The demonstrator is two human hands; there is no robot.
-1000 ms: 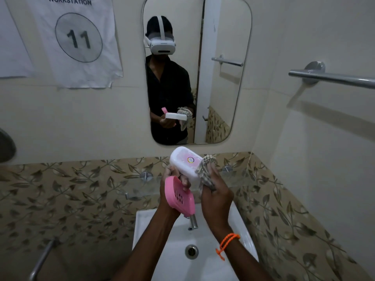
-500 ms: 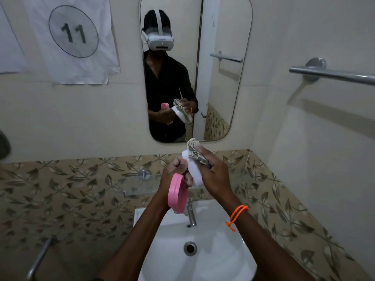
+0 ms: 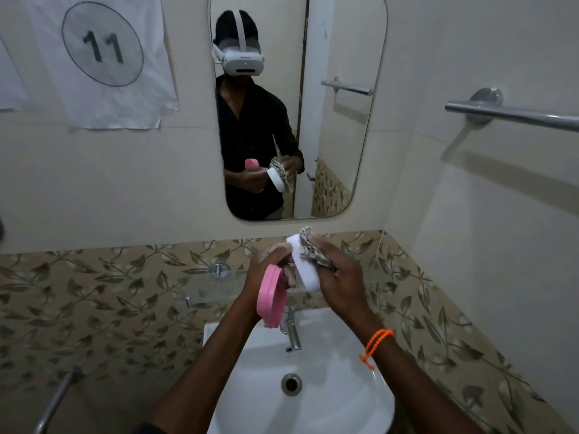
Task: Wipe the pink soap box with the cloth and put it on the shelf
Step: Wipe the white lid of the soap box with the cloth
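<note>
Since a moment ago both hands have barely shifted, the cloth (image 3: 314,253) still rubbing the white lid. Right hand (image 3: 340,281) fingers pinch the cloth against the soap box (image 3: 300,267); left hand (image 3: 268,270) fingers clench the box's pink half, held open above the sink (image 3: 351,399) before the mirror (image 3: 332,120).

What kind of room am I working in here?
Most likely a small bathroom: a white sink with a tap sits below a wall mirror, and a metal towel rail is fixed on the right wall.
</note>
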